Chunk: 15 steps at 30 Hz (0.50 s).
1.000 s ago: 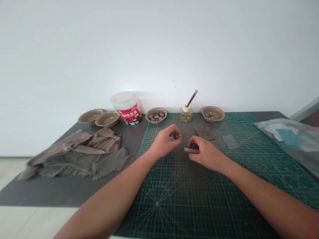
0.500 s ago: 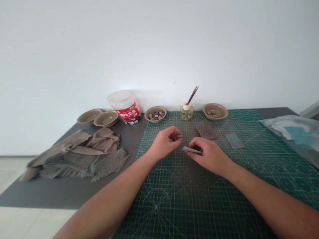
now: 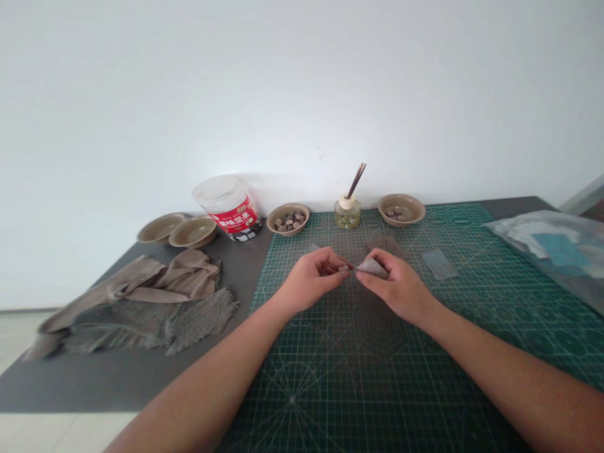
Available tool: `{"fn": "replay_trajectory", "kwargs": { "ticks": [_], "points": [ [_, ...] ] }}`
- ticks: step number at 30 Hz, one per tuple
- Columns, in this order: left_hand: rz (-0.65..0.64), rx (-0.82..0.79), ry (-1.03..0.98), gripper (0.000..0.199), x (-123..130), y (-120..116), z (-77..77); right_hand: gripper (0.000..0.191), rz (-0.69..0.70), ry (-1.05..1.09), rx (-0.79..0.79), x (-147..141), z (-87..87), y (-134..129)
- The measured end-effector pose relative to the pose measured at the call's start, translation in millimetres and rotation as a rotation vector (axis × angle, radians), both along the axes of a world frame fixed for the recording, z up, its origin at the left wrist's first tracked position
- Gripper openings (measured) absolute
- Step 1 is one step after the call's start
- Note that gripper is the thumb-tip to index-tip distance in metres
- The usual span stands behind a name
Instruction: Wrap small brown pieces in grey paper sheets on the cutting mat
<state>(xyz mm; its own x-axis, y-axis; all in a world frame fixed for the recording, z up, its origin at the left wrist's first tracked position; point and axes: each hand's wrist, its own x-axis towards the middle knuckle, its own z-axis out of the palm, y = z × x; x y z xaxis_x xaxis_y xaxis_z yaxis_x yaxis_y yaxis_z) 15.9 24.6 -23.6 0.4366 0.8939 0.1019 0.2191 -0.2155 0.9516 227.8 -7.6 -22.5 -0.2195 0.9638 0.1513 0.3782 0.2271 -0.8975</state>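
Over the green cutting mat, my left hand is pinched closed around a small pale piece at its fingertips, too small to name. Close beside it, my right hand grips a small grey sheet, tilted up between thumb and fingers. The fingertips of both hands nearly meet. Behind my right hand a brown square lies on the mat, partly hidden. To its right is a flat blue-grey rectangle.
Stones fill one bowl; a few lie in another. Between them stands a reed diffuser. A red-labelled jar, two bowls and crumpled cloth are left, a plastic bag right.
My hands have come closer together. The grey sheet has turned so that more of its face shows. The whole view has shifted slightly.
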Motion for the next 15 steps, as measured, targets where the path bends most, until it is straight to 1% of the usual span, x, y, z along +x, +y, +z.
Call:
{"fn": "replay_trajectory", "kwargs": {
  "ticks": [2, 5, 9, 15],
  "points": [
    [-0.023, -0.077, -0.054, 0.02, 1.3, 0.1, -1.7, 0.013, -0.018, 0.021, 0.013, 0.0, 0.2, 0.0],
    [-0.014, -0.146, -0.087, 0.023, 2.3, 0.6, -3.9, 0.014, -0.028, 0.024, 0.018, 0.2, -0.1, 0.4],
    [-0.018, -0.177, -0.116, 0.022, 2.8, 0.3, -5.0, 0.014, -0.002, 0.024, 0.015, 0.2, -0.8, 1.2],
    [-0.033, -0.241, -0.168, 0.02, 4.7, -2.8, -4.2, 0.013, -0.049, 0.027, 0.056, 1.4, 0.5, 0.0]
  ]
}}
